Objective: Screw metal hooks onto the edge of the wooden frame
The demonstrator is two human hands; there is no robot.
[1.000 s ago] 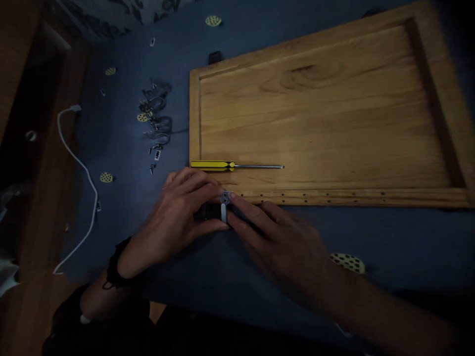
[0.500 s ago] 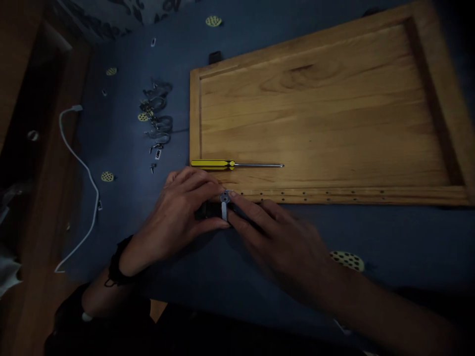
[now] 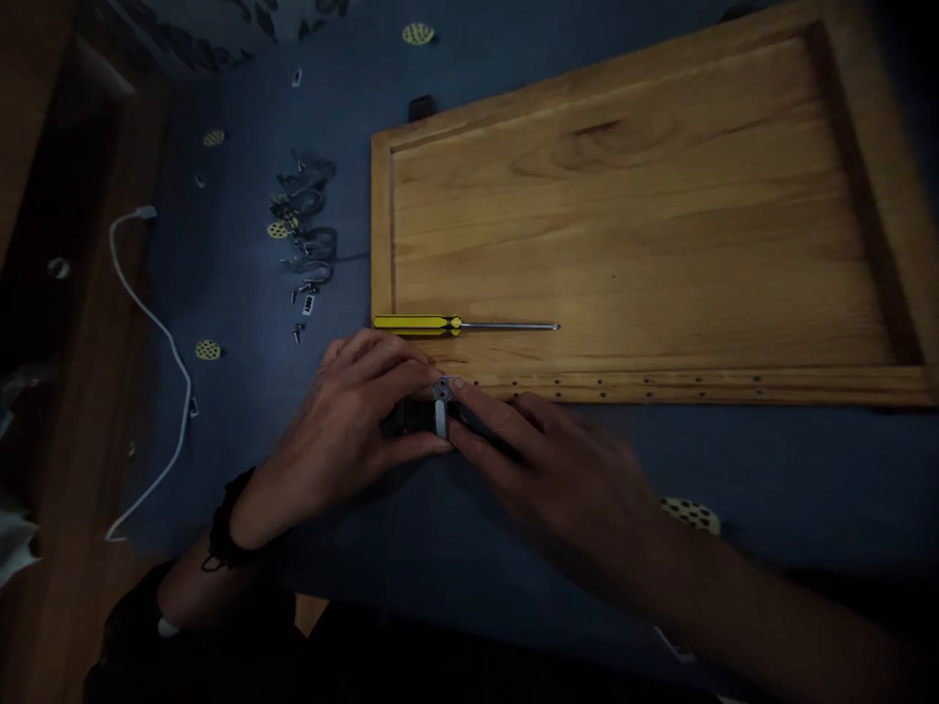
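Note:
A small silver metal fitting (image 3: 441,409) sits against the near left edge of a large wooden panel (image 3: 623,215), by a row of small holes. My left hand (image 3: 344,430) pinches the fitting from the left, with thumb and fingers closed round it. From the right, my right hand (image 3: 558,469) presses its fingertips onto the same fitting. A yellow-handled screwdriver (image 3: 440,325) lies on the panel just beyond my hands, untouched.
The panel rests on a blue patterned cloth (image 3: 242,323). A heap of metal hooks and screws (image 3: 306,230) lies left of the panel. A white cable (image 3: 154,332) runs down the left side. Wooden floor shows at the far left.

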